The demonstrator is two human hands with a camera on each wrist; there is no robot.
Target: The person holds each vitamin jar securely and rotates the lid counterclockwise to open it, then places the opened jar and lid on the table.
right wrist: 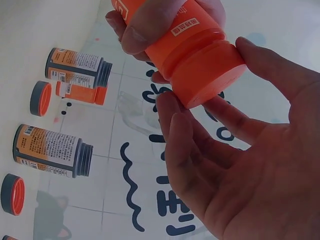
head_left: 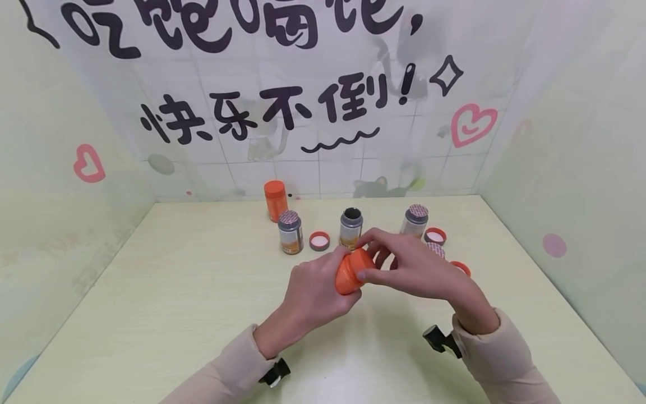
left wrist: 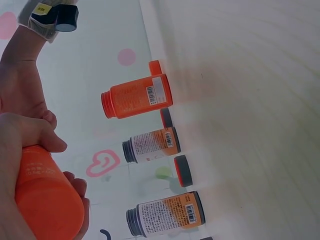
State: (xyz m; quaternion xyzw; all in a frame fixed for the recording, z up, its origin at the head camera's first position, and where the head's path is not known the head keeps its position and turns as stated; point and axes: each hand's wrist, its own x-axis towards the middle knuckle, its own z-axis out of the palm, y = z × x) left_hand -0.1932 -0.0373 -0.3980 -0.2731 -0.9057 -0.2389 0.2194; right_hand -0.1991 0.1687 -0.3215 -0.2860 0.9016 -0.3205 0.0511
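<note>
My left hand grips an orange bottle around its body, tilted and held above the table. Its wide orange cap points toward my right hand, whose thumb and fingertips are placed around the cap's edge. Seen from the right wrist, the cap sits on the bottle neck, with the thumb on one side and fingers on the other. The left wrist view shows the rounded base of the held bottle in my left hand, fingers wrapped about it.
Behind the hands stand grey-necked labelled bottles, one at left, one in the middle, one at right. Removed caps lie beside them. A capped orange bottle stands farther back; an uncapped orange bottle is at right.
</note>
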